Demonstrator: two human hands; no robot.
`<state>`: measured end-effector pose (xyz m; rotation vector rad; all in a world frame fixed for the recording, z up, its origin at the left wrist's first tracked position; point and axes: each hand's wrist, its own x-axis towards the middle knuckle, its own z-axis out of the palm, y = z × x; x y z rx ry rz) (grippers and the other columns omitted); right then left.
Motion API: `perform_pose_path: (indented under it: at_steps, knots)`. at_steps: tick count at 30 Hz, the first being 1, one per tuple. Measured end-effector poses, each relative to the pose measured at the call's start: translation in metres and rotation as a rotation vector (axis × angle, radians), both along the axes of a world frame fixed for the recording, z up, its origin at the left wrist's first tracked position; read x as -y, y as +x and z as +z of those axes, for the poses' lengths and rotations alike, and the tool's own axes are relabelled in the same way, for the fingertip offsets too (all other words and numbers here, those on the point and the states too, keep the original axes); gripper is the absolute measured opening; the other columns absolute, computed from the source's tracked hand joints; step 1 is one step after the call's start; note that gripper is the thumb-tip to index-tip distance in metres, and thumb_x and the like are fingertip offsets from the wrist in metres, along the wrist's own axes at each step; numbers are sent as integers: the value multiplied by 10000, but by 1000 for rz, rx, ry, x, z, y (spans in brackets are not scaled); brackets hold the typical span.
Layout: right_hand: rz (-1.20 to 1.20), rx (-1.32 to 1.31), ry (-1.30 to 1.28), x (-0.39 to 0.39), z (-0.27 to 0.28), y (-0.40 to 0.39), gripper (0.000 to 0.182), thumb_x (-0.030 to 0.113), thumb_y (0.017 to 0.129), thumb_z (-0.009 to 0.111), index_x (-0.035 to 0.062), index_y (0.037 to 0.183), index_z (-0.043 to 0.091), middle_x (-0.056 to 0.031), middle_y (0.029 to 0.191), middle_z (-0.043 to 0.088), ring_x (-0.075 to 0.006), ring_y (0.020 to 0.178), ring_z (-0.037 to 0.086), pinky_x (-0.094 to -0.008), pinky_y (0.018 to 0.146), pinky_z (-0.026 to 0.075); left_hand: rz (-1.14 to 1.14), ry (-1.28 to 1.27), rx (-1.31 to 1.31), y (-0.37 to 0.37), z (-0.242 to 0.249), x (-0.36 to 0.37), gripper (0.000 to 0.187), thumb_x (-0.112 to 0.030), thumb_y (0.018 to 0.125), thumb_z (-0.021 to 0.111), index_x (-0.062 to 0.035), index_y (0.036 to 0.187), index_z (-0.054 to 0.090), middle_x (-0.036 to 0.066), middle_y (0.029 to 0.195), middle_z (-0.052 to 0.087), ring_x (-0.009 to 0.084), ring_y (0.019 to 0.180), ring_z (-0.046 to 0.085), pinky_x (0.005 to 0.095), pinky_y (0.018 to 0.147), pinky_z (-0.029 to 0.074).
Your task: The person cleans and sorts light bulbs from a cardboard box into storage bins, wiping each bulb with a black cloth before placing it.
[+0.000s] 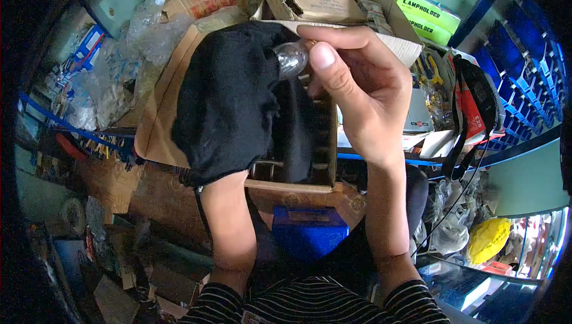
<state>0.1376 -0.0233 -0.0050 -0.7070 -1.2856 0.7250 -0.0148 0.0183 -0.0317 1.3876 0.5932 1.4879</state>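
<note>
Between the thumb and index finger of my right hand (363, 79) is a small clear glass bulb (292, 60), held by its base near the upper middle. A black cloth (229, 103) covers my left hand, so its fingers are hidden and only the wrist shows below the cloth. The cloth's upper right part touches or lies right beside the glass. Beneath both hands stands an open cardboard box (292, 187) with dividers, partly covered by the cloth.
Behind are cardboard cartons (322, 2) and green lampholder boxes (424, 14). Clear plastic bags (152, 38) lie at the left. Blue bins (518, 67) and a black strap (462, 127) are at the right. A blue box (310, 228) sits below, near the lap.
</note>
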Motion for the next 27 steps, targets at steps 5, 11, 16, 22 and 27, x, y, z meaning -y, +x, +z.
perform_pose_path:
  at_steps: [5,11,16,22,27]
  knots:
    - [-117,167,133,0,0,1,220,112,940,686,-24,1113,669,-57,924,693,-73,777,608,-211,679,490,-17,-11,-12,-10,-3,-7,274,-180,1004,545,-16,1217,596,80,1134,635,226,1034,594,342,933,472]
    - [-142,203,185,-6,-7,5,196,119,884,734,2,1033,681,-96,932,702,-171,850,662,-280,766,518,105,7,-79,-26,-10,-10,268,-184,1004,545,-19,1209,598,78,1120,634,221,1017,593,338,918,473]
    - [-287,381,362,-2,-6,13,122,71,815,724,24,891,640,-133,844,635,-343,824,615,-414,733,493,178,52,-208,-33,-7,-10,263,-186,1004,545,-22,1202,599,76,1108,634,217,1004,593,334,905,474]
    - [-434,469,338,16,5,77,129,90,827,711,18,918,654,-141,829,646,-310,788,646,-401,707,504,197,200,-515,-5,27,-23,257,-189,1004,545,-25,1194,600,73,1094,634,213,987,593,330,889,475]
    - [-701,545,-160,46,-14,192,178,127,887,710,10,1021,708,-78,918,727,-135,811,673,-276,748,524,132,356,-880,58,66,-56,252,-192,1004,545,-28,1187,601,71,1083,633,209,973,593,327,877,475]
